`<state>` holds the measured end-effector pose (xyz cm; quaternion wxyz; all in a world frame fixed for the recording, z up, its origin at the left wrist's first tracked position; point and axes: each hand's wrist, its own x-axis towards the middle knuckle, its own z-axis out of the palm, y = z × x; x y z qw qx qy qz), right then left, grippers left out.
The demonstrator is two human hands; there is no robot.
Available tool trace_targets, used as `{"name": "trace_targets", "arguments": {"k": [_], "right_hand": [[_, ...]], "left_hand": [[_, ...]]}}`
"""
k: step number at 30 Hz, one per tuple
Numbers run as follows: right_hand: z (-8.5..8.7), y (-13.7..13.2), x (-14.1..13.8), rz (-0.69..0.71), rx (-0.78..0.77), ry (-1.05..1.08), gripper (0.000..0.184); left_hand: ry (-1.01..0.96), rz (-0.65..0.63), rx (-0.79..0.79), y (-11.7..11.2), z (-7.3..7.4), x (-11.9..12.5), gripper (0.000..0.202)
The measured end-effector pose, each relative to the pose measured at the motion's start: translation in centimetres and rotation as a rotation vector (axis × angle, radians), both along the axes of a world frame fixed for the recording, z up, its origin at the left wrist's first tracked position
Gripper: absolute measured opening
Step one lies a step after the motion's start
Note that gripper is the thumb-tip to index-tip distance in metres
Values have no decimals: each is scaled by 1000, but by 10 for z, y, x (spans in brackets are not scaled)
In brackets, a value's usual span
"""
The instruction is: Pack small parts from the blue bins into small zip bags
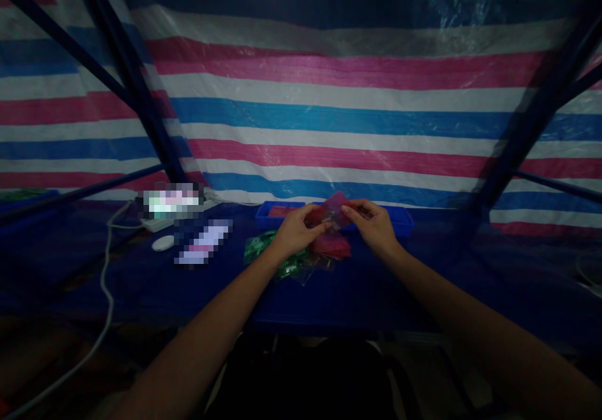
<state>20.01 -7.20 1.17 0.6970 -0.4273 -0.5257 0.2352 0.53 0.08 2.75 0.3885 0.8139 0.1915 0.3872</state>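
Between both hands is a small see-through plastic bag (pixel 337 201), pinkish at its top, raised over the blue table. My left hand (pixel 297 229) is closed on its left side, thumb and fingers pinching. On the other side my right hand (pixel 374 222) pinches the bag with thumb and forefinger. Some red material shows by the left fingers; whether it is inside the bag I cannot tell. Below the hands lie a pile of red packets (pixel 333 246) and, under my left wrist, a heap of green packets (pixel 258 246).
Behind the hands stand a blue tray (pixel 263 221) with reddish contents and another blue tray (pixel 399 221). On the left are a blurred-out phone-like object (pixel 204 242), a white round lid-like disc (pixel 163 243) and a white cable (pixel 107 282). Dark metal posts (pixel 155 138) frame the striped sheet.
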Motion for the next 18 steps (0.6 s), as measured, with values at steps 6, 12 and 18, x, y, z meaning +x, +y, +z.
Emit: {"name": "trace_targets", "arguments": {"k": [6, 12, 18], "right_hand": [[0, 1, 1, -72, -9, 41, 40], [-2, 1, 5, -48, -38, 4, 40], [-4, 3, 9, -31, -59, 16, 38]], "left_hand": [[-288, -54, -337, 11, -5, 5, 48], [-374, 135, -220, 33, -6, -5, 40], [-294, 593, 194, 60, 17, -42, 27]]}}
